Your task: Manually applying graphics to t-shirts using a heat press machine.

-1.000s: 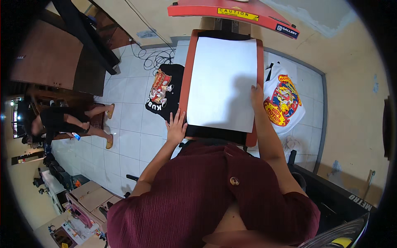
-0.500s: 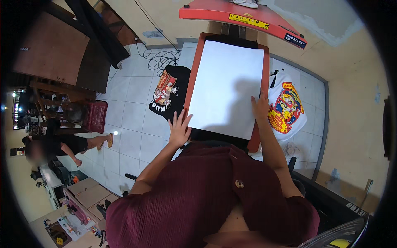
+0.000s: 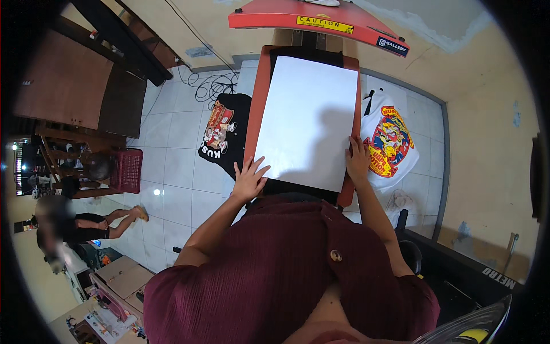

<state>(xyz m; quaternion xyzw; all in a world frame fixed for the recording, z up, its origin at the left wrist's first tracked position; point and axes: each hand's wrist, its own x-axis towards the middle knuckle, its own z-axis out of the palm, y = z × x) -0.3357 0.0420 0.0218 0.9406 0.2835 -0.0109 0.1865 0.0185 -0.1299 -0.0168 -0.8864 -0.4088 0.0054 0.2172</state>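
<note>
A large white sheet [image 3: 306, 114] lies on the black fabric [image 3: 292, 188] that covers the bed of a heat press. Reddish-brown edges of the press bed [image 3: 258, 109] show on both sides. My left hand [image 3: 250, 179] rests with spread fingers at the sheet's near left corner. On the right edge, my right hand [image 3: 358, 161] lies with its fingers stretched out, the fingertips close to the sheet's side. Neither hand grips anything. The red upper plate [image 3: 321, 17] of the press stands swung up beyond the far end of the sheet.
Left of the press hangs a black printed shirt [image 3: 226, 129]; to the right is a white printed shirt [image 3: 389, 140]. Coiled cables [image 3: 215, 89] lie on the tiled floor. A red crate [image 3: 126, 171], a sewing table [image 3: 123, 281] and another person [image 3: 86, 226] are at the left.
The view has shifted slightly. My right hand has slid a little nearer along the edge, while my left hand stays by the near corner. The other person has moved their legs.
</note>
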